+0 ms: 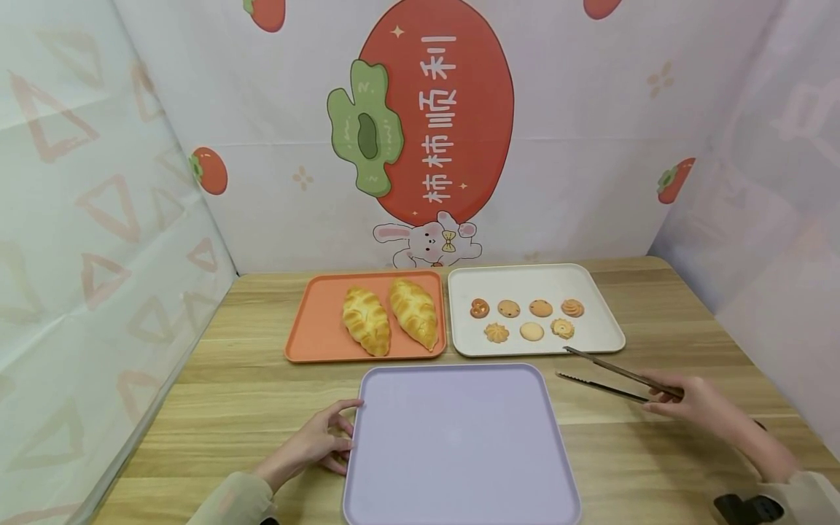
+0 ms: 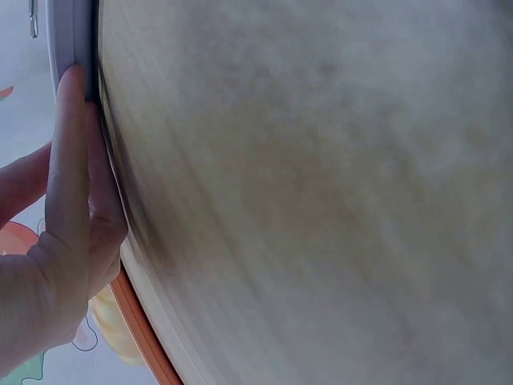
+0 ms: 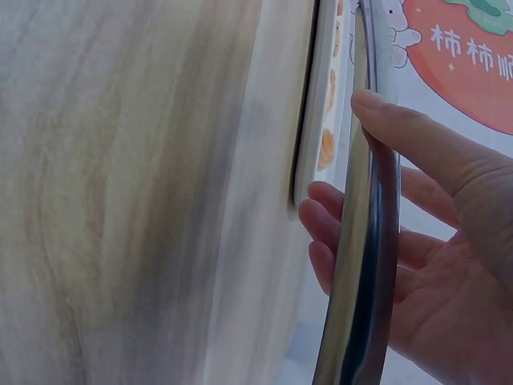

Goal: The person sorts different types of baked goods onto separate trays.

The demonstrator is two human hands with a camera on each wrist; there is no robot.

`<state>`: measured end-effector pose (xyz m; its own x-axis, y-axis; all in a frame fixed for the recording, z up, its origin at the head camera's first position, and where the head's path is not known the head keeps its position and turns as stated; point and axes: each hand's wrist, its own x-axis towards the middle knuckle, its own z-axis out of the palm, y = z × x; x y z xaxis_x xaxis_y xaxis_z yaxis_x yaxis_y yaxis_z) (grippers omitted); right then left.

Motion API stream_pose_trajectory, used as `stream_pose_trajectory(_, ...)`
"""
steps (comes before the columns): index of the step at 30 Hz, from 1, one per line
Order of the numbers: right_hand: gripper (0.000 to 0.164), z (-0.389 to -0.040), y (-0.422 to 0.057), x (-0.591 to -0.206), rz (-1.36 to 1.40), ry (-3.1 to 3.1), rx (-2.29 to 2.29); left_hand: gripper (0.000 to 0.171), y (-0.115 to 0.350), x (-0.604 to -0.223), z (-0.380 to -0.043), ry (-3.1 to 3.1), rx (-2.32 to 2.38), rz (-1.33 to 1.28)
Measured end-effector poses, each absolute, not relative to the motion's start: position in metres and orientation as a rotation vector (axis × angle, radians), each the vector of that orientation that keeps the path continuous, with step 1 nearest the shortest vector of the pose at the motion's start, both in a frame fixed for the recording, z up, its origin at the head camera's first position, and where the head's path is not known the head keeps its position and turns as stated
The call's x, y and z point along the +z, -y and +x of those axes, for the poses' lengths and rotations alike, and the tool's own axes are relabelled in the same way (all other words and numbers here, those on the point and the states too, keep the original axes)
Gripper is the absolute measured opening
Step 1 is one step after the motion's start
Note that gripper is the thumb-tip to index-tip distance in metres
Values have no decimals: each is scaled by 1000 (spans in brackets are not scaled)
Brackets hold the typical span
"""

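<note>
My right hand (image 1: 689,402) grips a pair of metal tongs (image 1: 620,370), whose two arms are spread apart with nothing between the tips. The tips point left, near the front right edge of the white tray (image 1: 607,337). In the right wrist view, the thumb lies along one side of the tongs (image 3: 365,233) with the fingers around the other. My left hand (image 1: 316,440) touches the left rim of the lilac tray (image 1: 459,445), its fingers slightly bent. The left wrist view shows fingertips (image 2: 72,88) right at that rim.
Seven-odd, so several, cookies (image 1: 531,332) lie in two rows on the white tray. Left of it, an orange tray (image 1: 315,328) bears two bread loaves (image 1: 366,321). All trays stand on a wooden table (image 1: 216,408), with a printed cloth (image 1: 558,182) behind and at the sides.
</note>
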<state>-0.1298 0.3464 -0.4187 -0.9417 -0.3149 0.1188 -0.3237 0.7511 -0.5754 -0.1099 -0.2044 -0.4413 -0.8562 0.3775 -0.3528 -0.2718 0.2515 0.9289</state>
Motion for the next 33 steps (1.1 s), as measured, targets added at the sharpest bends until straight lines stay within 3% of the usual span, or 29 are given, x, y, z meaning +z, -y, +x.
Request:
stream_pose_trajectory(13,45,-130,-349,-434,664,2872,1011,64,205,-441,-110,-2001,1655,94)
stream_pose_trajectory(33,53,-130,-343,-431,484,3044,827,64,205,-441,-110,-2007,1638,79)
